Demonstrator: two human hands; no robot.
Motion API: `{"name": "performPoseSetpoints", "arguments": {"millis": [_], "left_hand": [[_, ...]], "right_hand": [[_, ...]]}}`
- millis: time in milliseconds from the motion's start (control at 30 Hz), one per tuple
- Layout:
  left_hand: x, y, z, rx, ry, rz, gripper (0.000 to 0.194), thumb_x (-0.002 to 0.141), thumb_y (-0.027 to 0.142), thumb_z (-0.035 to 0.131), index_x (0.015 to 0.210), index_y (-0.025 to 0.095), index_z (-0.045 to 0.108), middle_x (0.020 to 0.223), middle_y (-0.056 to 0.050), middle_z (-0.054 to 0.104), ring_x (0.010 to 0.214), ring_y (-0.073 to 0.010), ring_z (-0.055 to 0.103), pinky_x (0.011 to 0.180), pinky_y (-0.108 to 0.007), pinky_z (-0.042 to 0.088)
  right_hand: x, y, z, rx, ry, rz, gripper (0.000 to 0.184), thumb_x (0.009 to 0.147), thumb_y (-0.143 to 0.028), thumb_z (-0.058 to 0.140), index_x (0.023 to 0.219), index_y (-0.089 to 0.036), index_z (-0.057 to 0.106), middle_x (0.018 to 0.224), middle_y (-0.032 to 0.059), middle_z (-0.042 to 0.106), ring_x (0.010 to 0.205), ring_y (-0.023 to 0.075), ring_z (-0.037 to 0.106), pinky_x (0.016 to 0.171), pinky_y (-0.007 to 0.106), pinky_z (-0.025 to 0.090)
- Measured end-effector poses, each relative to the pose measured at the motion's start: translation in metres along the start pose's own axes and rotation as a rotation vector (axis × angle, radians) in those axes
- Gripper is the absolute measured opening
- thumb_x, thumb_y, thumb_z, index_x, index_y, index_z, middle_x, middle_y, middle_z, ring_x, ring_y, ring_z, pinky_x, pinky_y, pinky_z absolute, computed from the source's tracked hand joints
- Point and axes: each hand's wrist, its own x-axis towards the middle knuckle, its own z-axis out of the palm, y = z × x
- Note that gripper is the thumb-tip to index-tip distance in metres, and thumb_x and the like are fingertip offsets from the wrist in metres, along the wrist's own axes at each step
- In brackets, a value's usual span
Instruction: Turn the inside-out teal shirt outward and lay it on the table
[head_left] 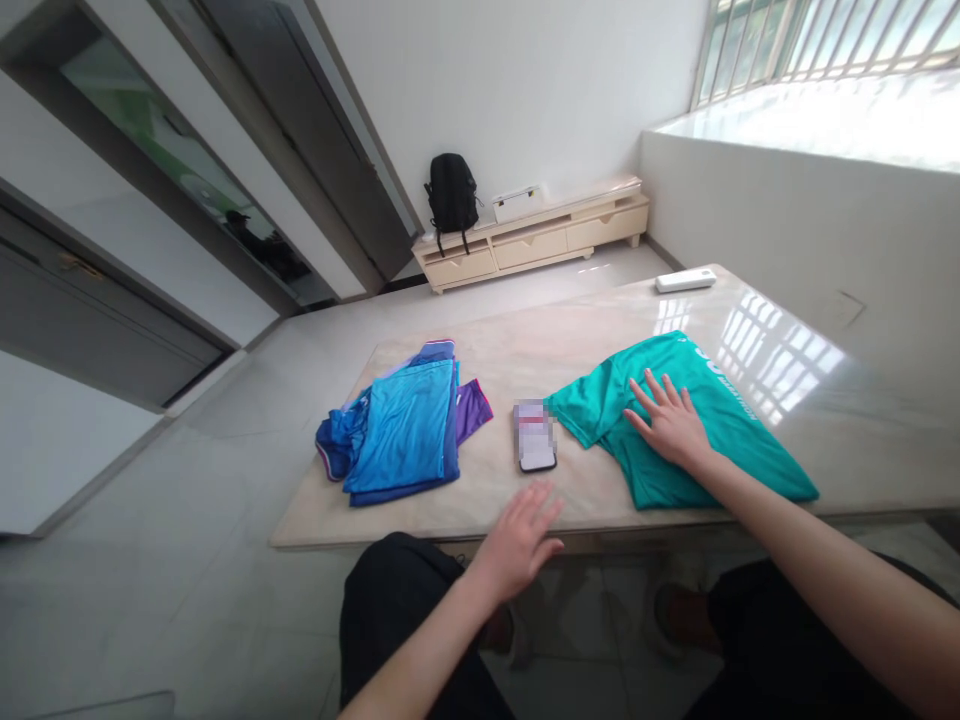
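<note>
A green T-shirt (720,440) with white lettering lies on the table, doubled over with a sleeve pointing left. My right hand (667,420) rests flat on it, fingers spread. Just off the table's front edge hovers my left hand (517,545), its fingers stretched out and slightly blurred, holding nothing. Above that hand a phone (537,455) lies face up with its screen lit and partly pixelated. Left of the phone sits a pile of folded blue clothes (409,425), with a purple garment (472,408) sticking out beneath.
The pale marble-look table (495,345) spans the middle, its front edge close to my knees. A white oblong device (685,280) lies at the far right corner. Against the back wall stands a low cabinet (532,245) bearing a black backpack (452,195) and a white box (517,204).
</note>
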Motion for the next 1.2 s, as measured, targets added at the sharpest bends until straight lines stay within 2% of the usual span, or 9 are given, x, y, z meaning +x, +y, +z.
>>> {"name": "performPoseSetpoints", "arguments": {"millis": [100,233,400,500,667,800,867,1000,1200], "left_hand": [[-0.015,-0.064,-0.045,0.052,0.095,-0.263,0.054,0.105,0.045,0.042,0.153,0.020,0.045,0.163,-0.013,0.039,0.154,-0.0286,0.030,0.125,-0.052,0.029],[-0.021,-0.139,-0.090,0.106,0.120,-0.608,0.053,0.104,0.046,0.043,0.144,0.015,0.054,0.162,-0.015,0.040,0.152,-0.0266,0.035,0.125,-0.040,0.028],[-0.034,-0.190,-0.091,0.081,0.063,-0.831,0.062,0.099,0.045,0.050,0.146,0.005,0.048,0.160,-0.029,0.035,0.152,-0.0396,0.031,0.121,-0.051,0.030],[-0.041,-0.198,-0.076,0.051,0.002,-0.896,0.082,0.090,0.054,0.063,0.152,0.006,0.040,0.164,-0.031,0.024,0.152,-0.0453,0.024,0.120,-0.052,0.030],[-0.046,-0.195,-0.068,0.028,-0.018,-0.896,0.102,0.079,0.065,0.070,0.157,0.012,0.032,0.168,-0.026,0.013,0.155,-0.0456,0.014,0.122,-0.048,0.026],[-0.048,-0.192,-0.065,0.027,-0.007,-0.899,0.119,0.067,0.065,0.080,0.160,0.014,0.027,0.170,-0.024,0.005,0.154,-0.0500,0.008,0.122,-0.051,0.023],[-0.046,-0.193,-0.064,0.024,-0.009,-0.909,0.116,0.067,0.063,0.081,0.159,0.015,0.029,0.170,-0.023,0.007,0.154,-0.0499,0.010,0.121,-0.050,0.025],[-0.039,-0.198,-0.062,0.026,-0.004,-0.941,0.101,0.077,0.063,0.073,0.157,0.016,0.032,0.170,-0.023,0.012,0.154,-0.0487,0.013,0.120,-0.050,0.027],[-0.032,-0.202,-0.063,0.011,0.020,-0.937,0.101,0.074,0.055,0.082,0.152,0.009,0.040,0.166,-0.029,0.021,0.150,-0.0514,0.025,0.116,-0.048,0.033]], "right_hand": [[0.000,0.001,0.006,-0.048,-0.077,0.025,0.071,0.099,-0.067,0.031,0.162,-0.035,0.028,0.171,0.0016,0.019,0.156,0.0382,0.016,0.123,0.066,0.018],[0.000,0.006,0.012,-0.113,-0.144,0.023,0.073,0.099,-0.069,0.024,0.163,-0.034,0.027,0.172,0.0016,0.016,0.157,0.0377,0.015,0.123,0.065,0.019],[-0.001,0.009,0.010,-0.146,-0.189,0.024,0.075,0.099,-0.071,0.018,0.163,-0.033,0.025,0.172,0.0025,0.015,0.157,0.0382,0.014,0.123,0.064,0.019],[0.000,0.011,0.011,-0.163,-0.202,0.028,0.077,0.098,-0.072,0.016,0.164,-0.032,0.024,0.172,0.0031,0.014,0.157,0.0387,0.013,0.122,0.064,0.019],[0.008,0.008,0.000,-0.178,-0.237,0.011,0.079,0.096,-0.073,0.023,0.163,-0.030,0.028,0.171,0.0061,0.019,0.154,0.0424,0.020,0.119,0.066,0.025],[-0.007,0.000,-0.014,-0.200,-0.095,0.009,0.081,0.098,-0.070,0.023,0.165,-0.025,0.020,0.172,0.0092,0.012,0.157,0.0390,0.010,0.122,0.064,0.016],[-0.024,-0.001,-0.013,-0.200,-0.069,0.033,0.079,0.100,-0.069,0.019,0.166,-0.026,0.017,0.173,0.0071,0.011,0.158,0.0371,0.008,0.123,0.064,0.014],[-0.052,-0.002,-0.003,-0.211,-0.173,0.090,0.076,0.099,-0.070,0.016,0.164,-0.033,0.021,0.172,0.0018,0.015,0.156,0.0377,0.017,0.120,0.066,0.021],[-0.051,-0.006,-0.005,-0.222,-0.184,0.099,0.076,0.099,-0.071,0.015,0.164,-0.032,0.022,0.172,0.0016,0.015,0.157,0.0354,0.015,0.122,0.064,0.020]]}}
